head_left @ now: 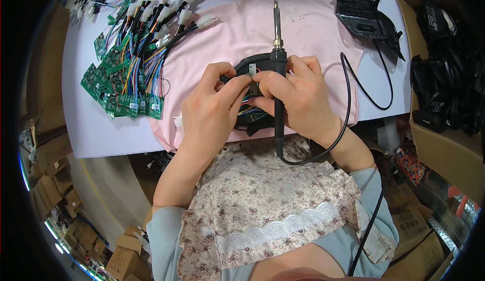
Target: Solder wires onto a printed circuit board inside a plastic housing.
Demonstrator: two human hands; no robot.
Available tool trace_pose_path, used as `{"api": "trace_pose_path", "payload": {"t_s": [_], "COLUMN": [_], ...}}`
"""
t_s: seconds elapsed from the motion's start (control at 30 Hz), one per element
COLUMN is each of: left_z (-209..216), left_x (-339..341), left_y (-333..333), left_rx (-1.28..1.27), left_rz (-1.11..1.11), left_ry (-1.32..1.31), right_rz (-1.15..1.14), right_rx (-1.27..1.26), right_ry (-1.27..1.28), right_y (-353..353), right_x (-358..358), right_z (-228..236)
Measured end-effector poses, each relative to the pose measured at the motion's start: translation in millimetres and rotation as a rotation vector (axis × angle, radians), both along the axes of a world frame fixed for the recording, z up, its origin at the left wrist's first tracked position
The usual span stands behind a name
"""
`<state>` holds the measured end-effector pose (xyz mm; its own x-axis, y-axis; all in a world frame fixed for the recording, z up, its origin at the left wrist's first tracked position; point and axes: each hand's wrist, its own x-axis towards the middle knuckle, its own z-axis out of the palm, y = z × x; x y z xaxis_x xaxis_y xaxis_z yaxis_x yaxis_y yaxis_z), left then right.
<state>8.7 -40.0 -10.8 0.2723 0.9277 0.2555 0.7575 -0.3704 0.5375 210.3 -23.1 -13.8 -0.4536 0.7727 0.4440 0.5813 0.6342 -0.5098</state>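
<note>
A black plastic housing lies on the pink cloth in front of me, with coloured wires and a small metal plate inside it. My left hand is over its left side, thumb and forefinger pinched near the plate; what sits between the fingertips is hidden. From the other side, my right hand holds a soldering iron by its black handle, the metal tip pointing away from me. Its thumb and forefinger also reach into the housing, close to my left fingertips.
Green circuit boards with bundled wires and white connectors are heaped at the left. Black plastic shells lie at the far right. The iron's cord loops on the right. A cardboard box of black parts stands beside the table.
</note>
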Motion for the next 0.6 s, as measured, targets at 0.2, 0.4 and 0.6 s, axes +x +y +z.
{"api": "trace_pose_path", "payload": {"t_s": [0.2,0.4,0.6], "left_z": [-8,3,2], "left_x": [5,4,-2], "left_y": [4,10,20], "left_rx": [0.063,0.082,0.057], "left_rz": [0.039,0.024,-0.104], "left_ry": [-0.055,0.105,0.157], "right_rz": [-0.051,-0.063,-0.040], "right_rx": [0.039,0.119,0.085], "right_ry": [-0.052,-0.090,-0.169], "right_y": [-2,1,-2], "right_x": [-3,-2,-2], "right_z": [-7,-4,2]}}
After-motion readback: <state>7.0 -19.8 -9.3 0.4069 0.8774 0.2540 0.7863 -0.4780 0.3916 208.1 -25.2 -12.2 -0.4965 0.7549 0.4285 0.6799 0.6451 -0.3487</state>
